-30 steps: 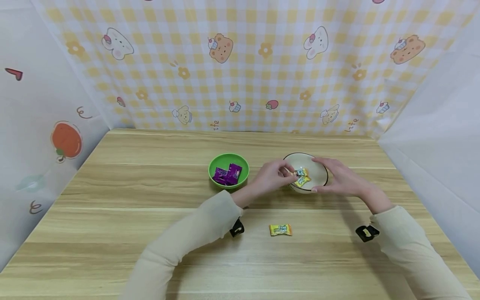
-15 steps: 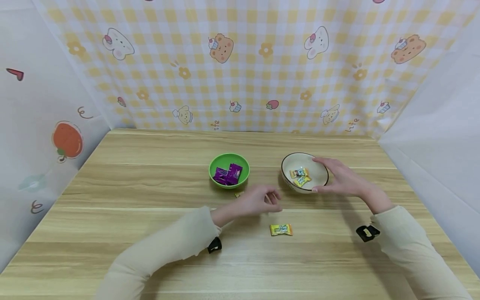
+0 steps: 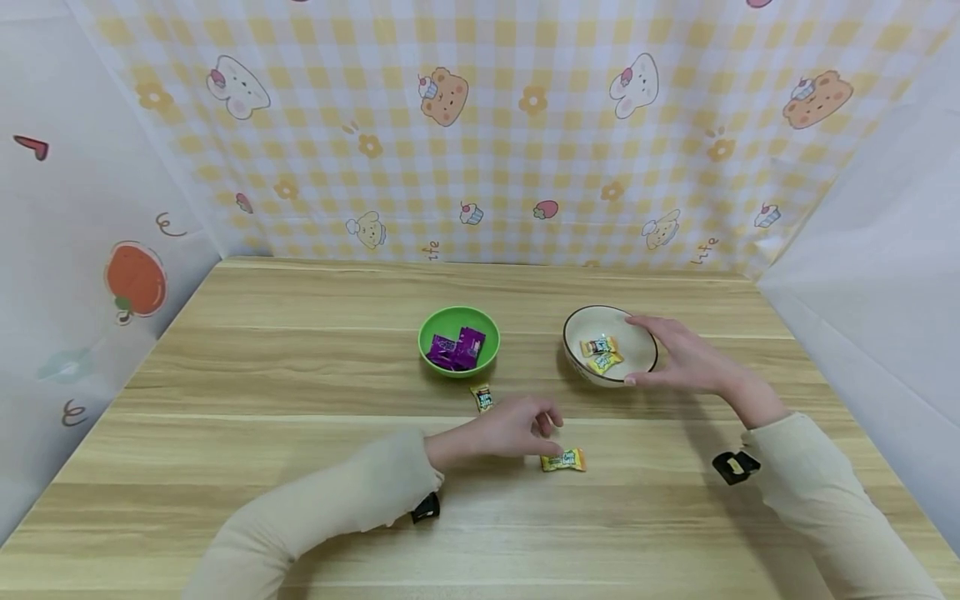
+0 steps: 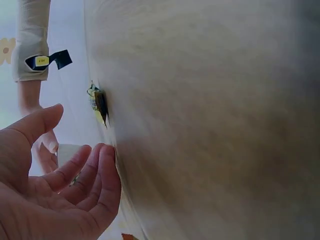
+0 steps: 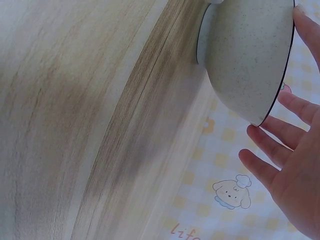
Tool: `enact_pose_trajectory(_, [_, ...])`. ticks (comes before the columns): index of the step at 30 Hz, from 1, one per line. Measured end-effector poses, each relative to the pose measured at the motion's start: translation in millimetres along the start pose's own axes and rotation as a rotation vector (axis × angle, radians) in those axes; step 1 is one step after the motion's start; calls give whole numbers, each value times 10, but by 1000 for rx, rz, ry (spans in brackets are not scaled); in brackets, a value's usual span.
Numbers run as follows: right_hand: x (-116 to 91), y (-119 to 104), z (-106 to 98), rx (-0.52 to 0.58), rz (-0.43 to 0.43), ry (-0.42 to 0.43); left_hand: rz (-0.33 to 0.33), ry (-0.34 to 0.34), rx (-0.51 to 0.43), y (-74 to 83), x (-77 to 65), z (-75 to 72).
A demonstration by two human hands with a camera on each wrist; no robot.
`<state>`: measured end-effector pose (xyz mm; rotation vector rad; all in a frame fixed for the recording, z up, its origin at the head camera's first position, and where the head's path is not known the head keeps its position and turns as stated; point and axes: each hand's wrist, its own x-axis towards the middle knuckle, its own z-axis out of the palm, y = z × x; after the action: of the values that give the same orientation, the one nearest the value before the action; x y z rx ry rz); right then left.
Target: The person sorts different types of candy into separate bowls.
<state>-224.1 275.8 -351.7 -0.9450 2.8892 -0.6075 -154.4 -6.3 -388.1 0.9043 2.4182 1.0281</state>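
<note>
My left hand (image 3: 517,427) hovers over the table with loosely bent fingers, its thumb tip overlapping a yellow wrapped candy (image 3: 567,460) in the head view. In the left wrist view nothing sits between its thumb and fingers, and the candy (image 4: 98,104) lies beyond them. Another yellow wrapped candy (image 3: 482,395), partly hidden by that hand, lies behind it. My right hand (image 3: 686,358) holds the cream bowl (image 3: 633,337) at its dark rim, thumb at the near side and fingers at the far side. Inside the bowl are yellow wrapped candies (image 3: 602,357).
A green bowl (image 3: 438,321) with several purple wrapped candies (image 3: 467,346) stands to the left of the cream bowl. The wooden table (image 3: 262,375) ends at a checked curtain (image 3: 495,150) behind. White sheets (image 3: 885,250) hang at both sides.
My left hand has withdrawn from the cream bowl toward the near candy, uncovering the candies in the bowl and the one by the green bowl. The right hand stays at the rim.
</note>
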Motion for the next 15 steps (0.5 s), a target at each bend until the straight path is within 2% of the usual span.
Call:
enact_pose_trajectory(10, [8, -4, -4, 3, -14, 7, 21, -25, 203, 69, 65, 81])
enact_pose_trajectory(15, [4, -6, -9, 0, -15, 7, 52, -46, 249, 97, 63, 108])
